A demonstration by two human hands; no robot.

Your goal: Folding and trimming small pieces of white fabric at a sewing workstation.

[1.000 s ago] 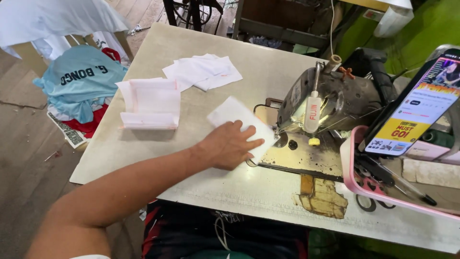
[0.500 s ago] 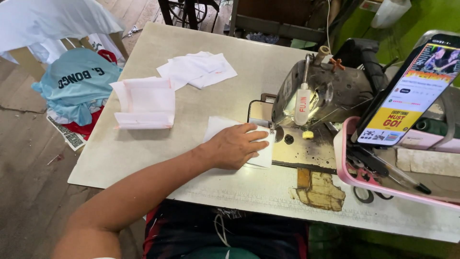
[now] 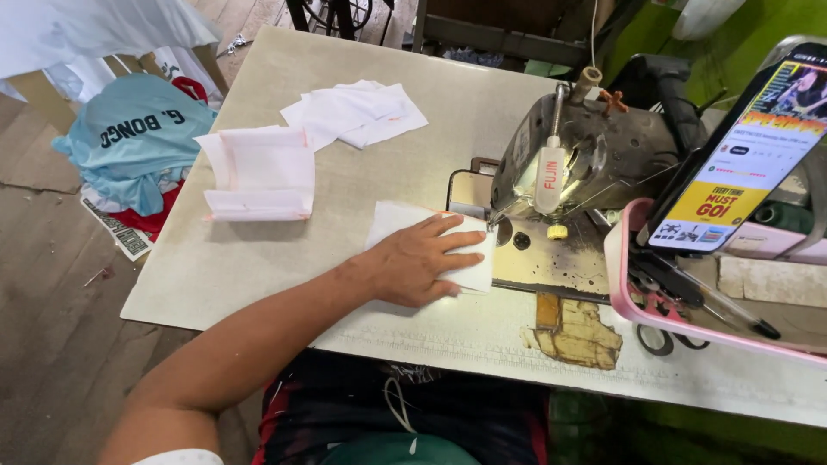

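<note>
The left hand [image 3: 419,263] lies flat on a white fabric piece [image 3: 398,222] on the table [image 3: 258,267], fingers [image 3: 461,243] spread and pressed down, gripping nothing. The fabric piece is roughly rectangular; its long axis runs from the near left toward the sewing machine [image 3: 594,164], and its right end points at the needle area. Most of the piece sits under the palm and fingers, with 1 corner showing to the left of the wrist and a strip showing past the fingertips, beside the machine's metal plate [image 3: 551,258]. A folded white stack [image 3: 258,172] and loose white pieces [image 3: 357,112] lie well apart, farther up the table. The right hand is out of view.
</note>
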